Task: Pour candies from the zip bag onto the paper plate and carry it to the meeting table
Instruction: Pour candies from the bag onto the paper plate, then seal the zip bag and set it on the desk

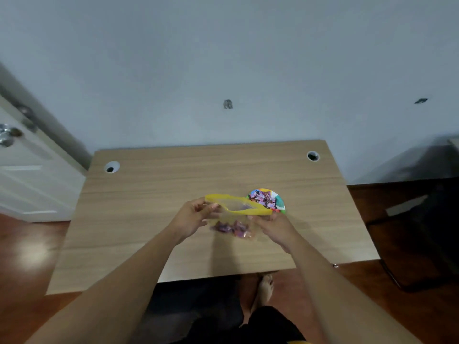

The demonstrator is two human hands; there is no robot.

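Observation:
A clear zip bag (236,207) with a yellow zip strip hangs above the wooden table (154,194), its mouth pulled open. My left hand (193,217) grips the bag's left side and my right hand (273,227) grips its right end. Several purple-wrapped candies (232,227) lie in the bottom of the bag, between my hands. Just behind the bag's right end sits a small colourful paper plate (279,201) with several candies (264,199) on it. The bag hides the plate's near-left edge.
The table stands against a pale wall (223,70) and has two round cable holes (111,167) (313,155) near its far corners. A white door (29,170) is at the left. A dark chair or cabinet (422,232) stands at the right on the red-brown floor.

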